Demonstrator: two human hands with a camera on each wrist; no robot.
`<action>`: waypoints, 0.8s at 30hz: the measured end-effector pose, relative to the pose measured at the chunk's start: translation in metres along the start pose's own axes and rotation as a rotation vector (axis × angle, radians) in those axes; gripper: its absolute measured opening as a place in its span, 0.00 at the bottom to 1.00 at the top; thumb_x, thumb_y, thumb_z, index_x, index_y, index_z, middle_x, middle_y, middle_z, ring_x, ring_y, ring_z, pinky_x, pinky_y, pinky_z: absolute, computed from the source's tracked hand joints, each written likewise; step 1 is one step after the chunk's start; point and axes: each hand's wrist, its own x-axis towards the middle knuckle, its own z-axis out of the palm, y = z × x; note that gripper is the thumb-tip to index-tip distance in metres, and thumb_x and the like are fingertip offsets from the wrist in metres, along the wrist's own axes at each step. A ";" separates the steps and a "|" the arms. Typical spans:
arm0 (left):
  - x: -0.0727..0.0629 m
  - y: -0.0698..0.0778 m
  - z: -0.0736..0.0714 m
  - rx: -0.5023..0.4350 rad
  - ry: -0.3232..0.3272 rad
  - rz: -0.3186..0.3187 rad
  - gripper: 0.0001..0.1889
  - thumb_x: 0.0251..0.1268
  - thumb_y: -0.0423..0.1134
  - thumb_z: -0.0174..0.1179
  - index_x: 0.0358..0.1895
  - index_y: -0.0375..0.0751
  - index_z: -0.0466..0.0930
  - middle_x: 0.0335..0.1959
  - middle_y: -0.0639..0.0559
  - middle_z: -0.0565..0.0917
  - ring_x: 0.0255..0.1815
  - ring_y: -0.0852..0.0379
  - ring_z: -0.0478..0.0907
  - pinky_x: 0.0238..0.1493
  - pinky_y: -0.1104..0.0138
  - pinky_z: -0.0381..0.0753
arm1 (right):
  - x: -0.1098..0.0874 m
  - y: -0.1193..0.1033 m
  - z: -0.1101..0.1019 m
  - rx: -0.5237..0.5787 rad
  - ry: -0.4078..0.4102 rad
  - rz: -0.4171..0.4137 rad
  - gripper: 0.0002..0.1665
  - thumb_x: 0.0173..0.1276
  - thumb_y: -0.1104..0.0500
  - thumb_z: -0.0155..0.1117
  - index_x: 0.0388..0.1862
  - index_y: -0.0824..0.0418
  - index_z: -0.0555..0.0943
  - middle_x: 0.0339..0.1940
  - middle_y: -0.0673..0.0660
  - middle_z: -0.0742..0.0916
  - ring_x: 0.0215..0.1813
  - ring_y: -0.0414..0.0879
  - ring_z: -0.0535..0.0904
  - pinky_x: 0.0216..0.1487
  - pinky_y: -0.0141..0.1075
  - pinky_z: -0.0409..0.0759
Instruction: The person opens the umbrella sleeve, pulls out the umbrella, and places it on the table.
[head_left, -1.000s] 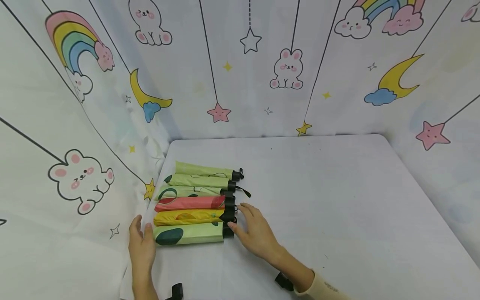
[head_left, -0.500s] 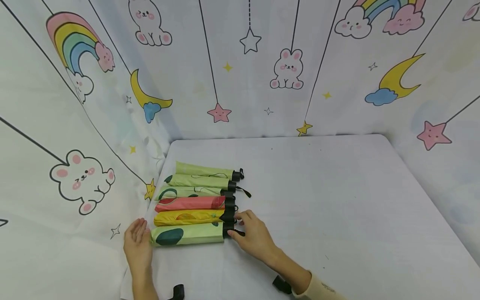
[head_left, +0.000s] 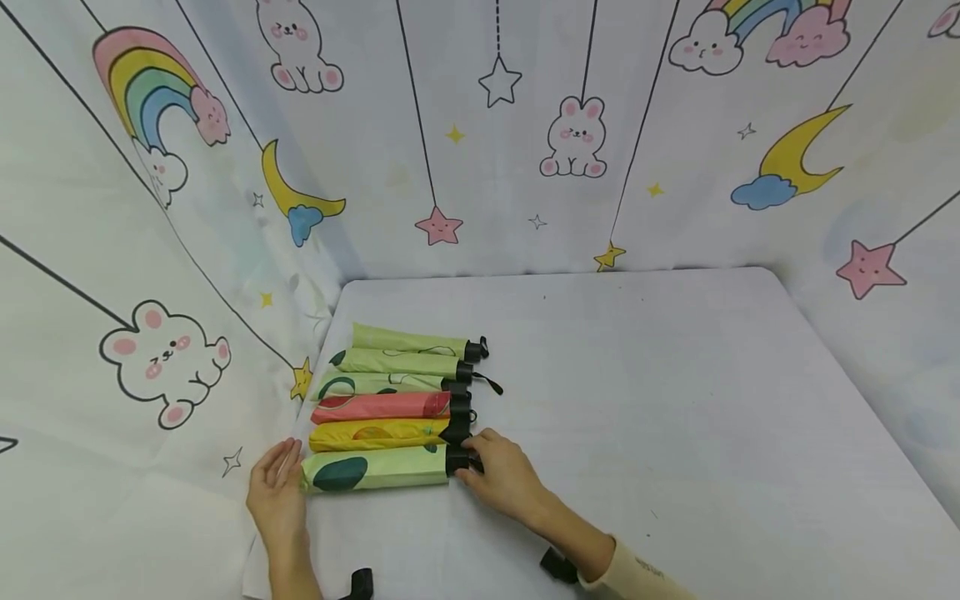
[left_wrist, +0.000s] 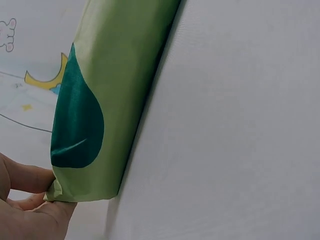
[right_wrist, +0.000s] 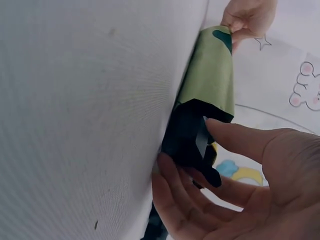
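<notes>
Green folded umbrella (head_left: 401, 470) at 7 o'clock on a white table (head_left: 675, 392), left hand (head_left: 277, 492) pinching its 9 o'clock end, right hand (head_left: 502, 475) gripping its black handle (right_wrist: 186, 132) at 3 o'clock, sleeve marking (head_left: 648, 568) unreadable

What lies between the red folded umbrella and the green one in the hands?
A yellow folded umbrella lies between the red folded umbrella and the held green folded umbrella; the head view shows this.

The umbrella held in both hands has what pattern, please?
The umbrella is light green with dark green patches, best seen in the head view.
</notes>
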 end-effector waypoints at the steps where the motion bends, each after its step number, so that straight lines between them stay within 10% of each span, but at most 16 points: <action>1: 0.000 -0.001 0.000 -0.002 0.003 -0.001 0.24 0.77 0.19 0.49 0.73 0.28 0.67 0.70 0.31 0.73 0.72 0.48 0.76 0.62 0.74 0.78 | 0.001 -0.001 0.000 -0.008 -0.003 -0.001 0.24 0.66 0.52 0.79 0.56 0.62 0.87 0.47 0.53 0.86 0.44 0.42 0.84 0.43 0.35 0.85; 16: -0.001 -0.003 -0.002 -0.206 0.109 -0.006 0.22 0.70 0.15 0.55 0.65 0.28 0.76 0.62 0.37 0.81 0.63 0.54 0.84 0.58 0.72 0.81 | 0.010 -0.003 0.003 -0.018 -0.065 0.024 0.21 0.62 0.53 0.82 0.49 0.62 0.86 0.44 0.55 0.89 0.47 0.47 0.86 0.48 0.41 0.86; 24: 0.001 -0.005 0.000 -0.269 0.109 -0.025 0.22 0.71 0.16 0.57 0.65 0.27 0.75 0.63 0.36 0.81 0.63 0.53 0.83 0.60 0.70 0.81 | 0.013 0.006 0.002 0.113 -0.073 0.019 0.21 0.58 0.55 0.84 0.46 0.64 0.88 0.29 0.47 0.82 0.31 0.36 0.74 0.33 0.29 0.76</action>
